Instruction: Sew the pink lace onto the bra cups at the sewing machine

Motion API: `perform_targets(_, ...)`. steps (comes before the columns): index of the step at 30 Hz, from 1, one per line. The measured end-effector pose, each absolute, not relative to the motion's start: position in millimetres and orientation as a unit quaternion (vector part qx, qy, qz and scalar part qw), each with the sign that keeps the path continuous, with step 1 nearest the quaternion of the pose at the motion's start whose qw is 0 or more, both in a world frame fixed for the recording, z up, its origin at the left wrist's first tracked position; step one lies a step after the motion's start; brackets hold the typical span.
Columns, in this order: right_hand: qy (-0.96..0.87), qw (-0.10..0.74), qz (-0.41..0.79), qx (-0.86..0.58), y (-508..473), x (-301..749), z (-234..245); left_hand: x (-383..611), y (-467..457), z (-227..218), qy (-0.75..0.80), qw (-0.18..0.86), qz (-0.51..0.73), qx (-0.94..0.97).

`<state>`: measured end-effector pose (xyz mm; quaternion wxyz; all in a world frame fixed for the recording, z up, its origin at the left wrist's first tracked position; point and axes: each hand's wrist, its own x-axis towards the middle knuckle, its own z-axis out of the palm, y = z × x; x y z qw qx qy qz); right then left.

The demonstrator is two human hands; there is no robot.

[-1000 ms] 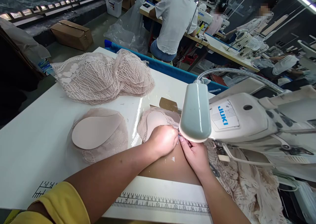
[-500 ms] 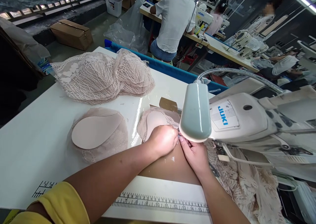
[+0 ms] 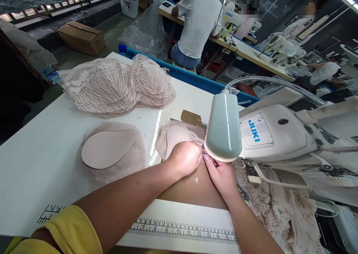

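My left hand (image 3: 186,159) is closed in a fist beside the sewing machine's needle area, its fingertips turned away from view. Just right of it, my right hand (image 3: 220,173) has thumb and fingers pinched together. The fingertips of both hands meet at a tiny shiny spot below the lamp head (image 3: 223,129), which hides part of them. What they hold is too small to make out. A pale foam bra cup (image 3: 176,136) on beige lace (image 3: 192,129) lies beyond my left hand, partly covered by it.
On the white table (image 3: 41,146) lie another foam cup (image 3: 109,149) on sheer fabric and a pile of lace pieces (image 3: 112,84). The sewing machine (image 3: 268,134) fills the right side, with bunched lace (image 3: 282,209) below. A printed ruler (image 3: 184,231) edges the front. A co-worker (image 3: 198,22) sits beyond.
Both hands stay in the same place and pose. The view has shifted very slightly, and no object has visibly moved.
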<state>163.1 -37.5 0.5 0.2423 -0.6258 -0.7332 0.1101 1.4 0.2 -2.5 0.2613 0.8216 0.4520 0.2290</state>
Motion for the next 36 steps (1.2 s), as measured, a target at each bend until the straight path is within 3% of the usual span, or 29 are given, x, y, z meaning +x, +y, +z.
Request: perform_targets(36, -0.737, 0.218, 0.079, -0.634, -38.7, 165.0, -3.2, 2.2, -0.3, -7.2, 0.451, 0.256, 0.243, 0.82)
